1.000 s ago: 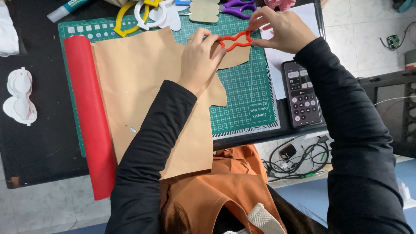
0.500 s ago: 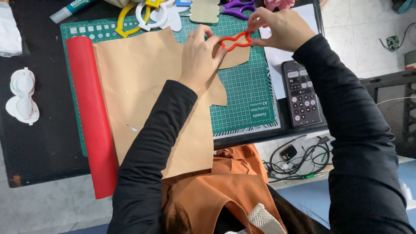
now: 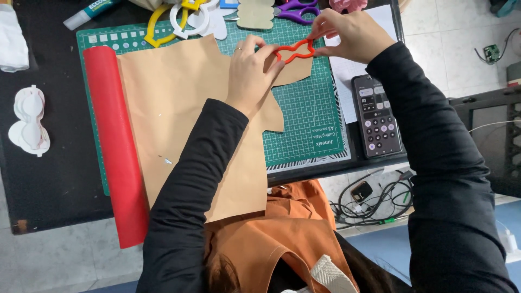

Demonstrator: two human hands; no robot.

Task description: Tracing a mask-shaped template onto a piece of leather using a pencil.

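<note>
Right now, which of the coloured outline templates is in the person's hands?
The red template, pinched between left hand and right hand; the yellow template and white template lie untouched.

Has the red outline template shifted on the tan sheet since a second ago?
No. The red outline template sits at the same spot against the green cutting mat, with both the left hand and right hand holding it.

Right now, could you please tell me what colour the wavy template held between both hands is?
The template is red-orange, clearest in the head view.
</note>
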